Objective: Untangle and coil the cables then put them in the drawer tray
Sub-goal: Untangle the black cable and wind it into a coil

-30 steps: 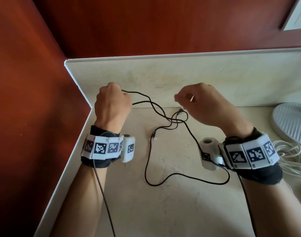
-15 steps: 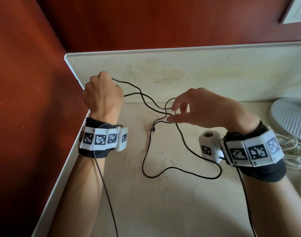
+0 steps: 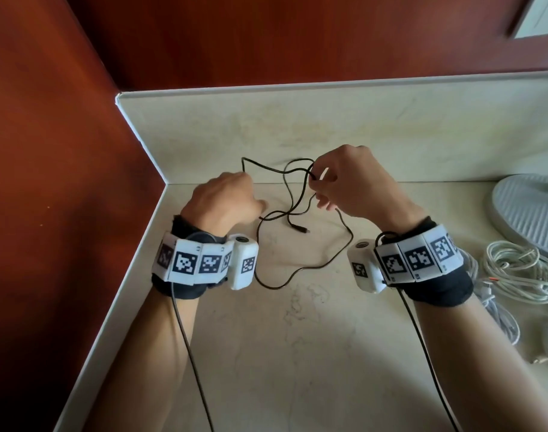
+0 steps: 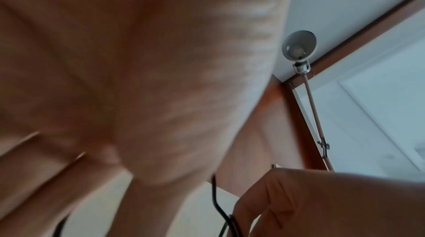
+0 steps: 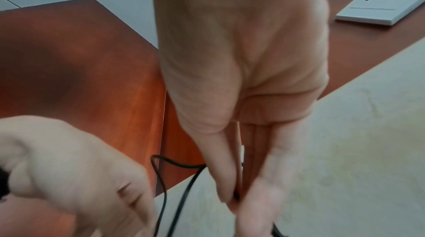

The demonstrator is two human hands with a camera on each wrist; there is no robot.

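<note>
- Overhead, the black cable (image 3: 300,210) sprawls near the counter's (image 3: 297,353) back-left corner; right hand (image 3: 357,185) pinches a strand, left hand (image 3: 226,201) curled round another. Best to draw the loops apart slowly, never yanking the crossing tight.
- Left wrist: blurred palm; that hand's grip can't be judged here.
- Right wrist: thumb and fingertip (image 5: 226,189) pressed on the cable, clearer than overhead.

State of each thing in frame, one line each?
black cable: uncoiled, tangled loops, partly lifted, one plug end lying on the counter
left hand: curled, gripping the black cable
right hand: pinching the black cable between thumb and fingers
white cables: loose heap on the counter, untouched
counter: bears the cables
</note>
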